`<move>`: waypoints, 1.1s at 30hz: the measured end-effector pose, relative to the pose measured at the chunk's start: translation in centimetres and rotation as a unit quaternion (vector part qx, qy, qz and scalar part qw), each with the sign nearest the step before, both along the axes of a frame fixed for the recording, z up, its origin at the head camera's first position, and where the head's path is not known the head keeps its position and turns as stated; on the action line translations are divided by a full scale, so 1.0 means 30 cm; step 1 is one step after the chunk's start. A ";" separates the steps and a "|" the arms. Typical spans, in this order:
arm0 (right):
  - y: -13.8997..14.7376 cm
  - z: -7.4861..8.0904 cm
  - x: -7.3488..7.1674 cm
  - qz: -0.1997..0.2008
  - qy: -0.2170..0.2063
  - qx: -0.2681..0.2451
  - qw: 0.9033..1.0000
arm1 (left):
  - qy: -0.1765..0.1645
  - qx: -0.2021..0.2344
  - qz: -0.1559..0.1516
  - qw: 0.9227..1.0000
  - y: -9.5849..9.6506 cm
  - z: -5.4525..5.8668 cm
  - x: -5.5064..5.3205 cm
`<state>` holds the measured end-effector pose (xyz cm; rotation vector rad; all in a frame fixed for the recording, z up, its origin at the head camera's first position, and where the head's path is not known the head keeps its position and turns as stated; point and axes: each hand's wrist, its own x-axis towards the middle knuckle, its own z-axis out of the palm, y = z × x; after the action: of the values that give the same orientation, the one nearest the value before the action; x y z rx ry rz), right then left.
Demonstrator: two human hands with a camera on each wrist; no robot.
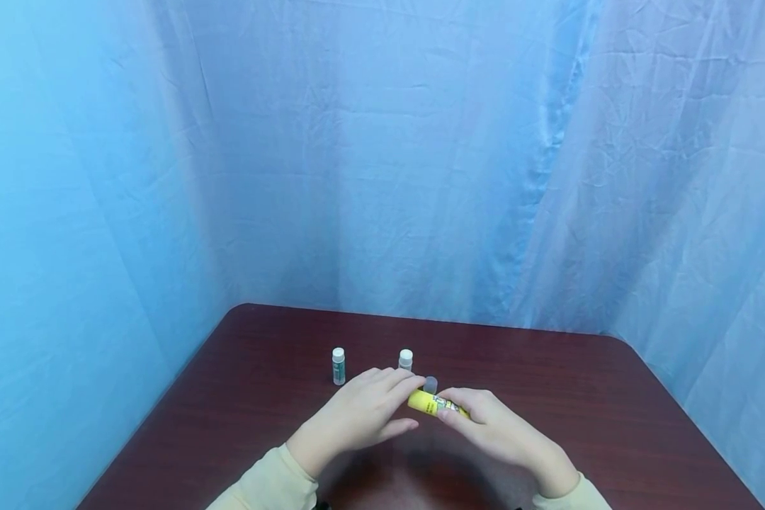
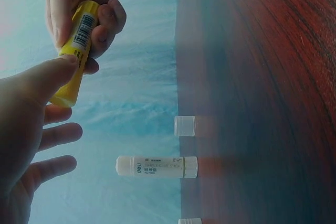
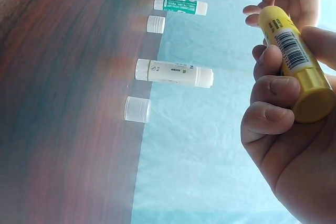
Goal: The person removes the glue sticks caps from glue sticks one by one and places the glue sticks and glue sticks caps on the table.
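My right hand (image 1: 494, 428) grips a yellow glue stick (image 1: 423, 402), its fingers and thumb wrapped round the barrel near one end. A barcode label shows on the stick in both wrist views. Beside the stick's other end is my left hand (image 1: 365, 409), with fingers extended and thumb apart. In the left wrist view, the left thumb (image 2: 55, 74) overlaps the yellow barrel. Just beyond the hands stand a white glue stick (image 3: 174, 74) and a small translucent cap (image 3: 137, 109).
A white glue stick with a green label (image 1: 338, 370) stands farther left on the dark reddish-brown table (image 1: 280, 347). A small white cap (image 3: 156, 24) is near it in the right wrist view. Blue curtains (image 1: 395, 177) hang behind the table and at both sides.
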<state>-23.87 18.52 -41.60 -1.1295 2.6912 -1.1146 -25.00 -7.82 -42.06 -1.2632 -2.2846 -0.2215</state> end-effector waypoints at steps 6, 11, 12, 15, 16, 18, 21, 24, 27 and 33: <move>0.000 -0.006 -0.003 0.003 0.001 0.001 1.000 | -0.007 0.004 -0.004 1.000 0.003 -0.006 -0.003; 0.000 -0.014 -0.007 0.007 0.001 -0.001 1.000 | -0.012 0.002 -0.001 1.000 0.001 -0.009 -0.003; 0.000 -0.016 -0.008 0.008 0.001 0.000 1.000 | -0.013 0.003 -0.001 1.000 0.001 -0.010 -0.004; -0.001 -0.021 -0.011 0.010 0.003 0.000 1.000 | -0.014 0.004 -0.001 1.000 0.003 -0.018 -0.007; -0.002 -0.022 -0.011 0.009 0.002 0.001 1.000 | -0.014 0.004 0.000 1.000 0.004 -0.021 -0.008; -0.003 -0.023 -0.010 0.009 0.001 0.002 1.000 | -0.015 0.003 -0.003 1.000 0.007 -0.028 -0.008; -0.005 -0.022 -0.006 0.008 -0.010 0.001 1.000 | -0.016 -0.001 -0.009 1.000 0.011 -0.041 -0.011; -0.007 -0.021 -0.002 0.013 -0.023 -0.004 1.000 | -0.018 -0.003 -0.014 1.000 0.014 -0.049 -0.010; -0.011 -0.024 -0.001 0.026 -0.030 -0.014 0.999 | -0.013 -0.002 -0.014 1.000 0.014 -0.054 -0.009; -0.020 -0.037 -0.007 0.058 -0.025 -0.024 0.998 | -0.002 0.007 -0.025 1.000 0.012 -0.057 -0.012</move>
<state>-24.09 17.93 -42.70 -1.2307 2.5381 -1.1788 -25.37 -7.48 -43.76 -1.3149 -2.2537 -0.2574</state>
